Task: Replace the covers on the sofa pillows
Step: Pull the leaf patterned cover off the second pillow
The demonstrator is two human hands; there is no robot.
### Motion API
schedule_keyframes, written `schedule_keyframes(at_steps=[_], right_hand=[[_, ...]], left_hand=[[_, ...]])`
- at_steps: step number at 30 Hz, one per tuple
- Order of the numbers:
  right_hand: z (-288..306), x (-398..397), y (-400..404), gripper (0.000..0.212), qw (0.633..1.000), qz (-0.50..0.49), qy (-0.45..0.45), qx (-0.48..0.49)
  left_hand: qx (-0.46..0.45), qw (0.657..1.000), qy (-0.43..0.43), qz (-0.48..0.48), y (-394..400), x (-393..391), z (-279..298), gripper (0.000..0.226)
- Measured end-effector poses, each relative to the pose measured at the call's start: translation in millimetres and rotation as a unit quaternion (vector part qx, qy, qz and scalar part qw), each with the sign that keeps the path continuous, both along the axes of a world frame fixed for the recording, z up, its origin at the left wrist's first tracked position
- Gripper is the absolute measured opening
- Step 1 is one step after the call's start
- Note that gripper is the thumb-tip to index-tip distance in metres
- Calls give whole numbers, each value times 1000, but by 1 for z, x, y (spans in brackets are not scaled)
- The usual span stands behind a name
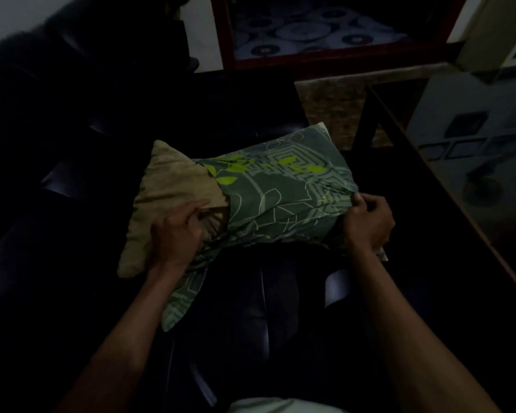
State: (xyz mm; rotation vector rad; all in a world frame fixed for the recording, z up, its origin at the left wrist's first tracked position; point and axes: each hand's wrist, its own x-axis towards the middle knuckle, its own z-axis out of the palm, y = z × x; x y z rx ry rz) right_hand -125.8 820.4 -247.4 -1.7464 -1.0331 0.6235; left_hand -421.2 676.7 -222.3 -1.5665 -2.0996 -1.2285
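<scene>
You are working over a dark, glossy sofa (81,180) whose seat fills most of the view; its cushions are near black, with faint sheen along the seams. Directly on the seat lies one pillow (161,201), tan and plump, its long side running left to right. A green patterned cover (274,192) sheathes the pillow's right part, while the tan left end sticks out bare. A loose flap of the cover trails down onto the seat toward you. To the right of the sofa, a floor with a mottled brown rug (331,108) shows, and a dark-framed glass tabletop (471,156) stands beside it.
</scene>
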Motion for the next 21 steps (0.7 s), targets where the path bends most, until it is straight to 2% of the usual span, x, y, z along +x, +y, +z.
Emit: schedule_keyframes(at_steps=[4,7,9,12,14,16,18,21], right_hand=[[-11,1,-13,10,996,90,-23,11],[-38,6,-22,31,983,184,0,2],[-48,10,-29,36,975,222,15,-10],[-44,26,-42,30,958,271,89,-38],[-47,38,-51,43,942,308,114,-70],[-52,44,-58,51,949,300,71,-61],[-54,42,-63,49,968,240,57,-52],[-54,32,-70,44,983,173,47,-35]], left_hand=[[-24,998,-63,0,25,-22,12,26],[-84,989,-120,-2,42,-35,4,19],[-119,986,-119,-15,49,-43,-6,17],[-127,985,-109,-30,46,-48,-18,18],[-109,988,-105,-34,40,-44,-22,18],[-96,989,-110,-28,33,-35,-25,19],[-112,988,-98,-39,25,-23,-32,29],[-191,979,-6,-69,10,-2,-54,54]])
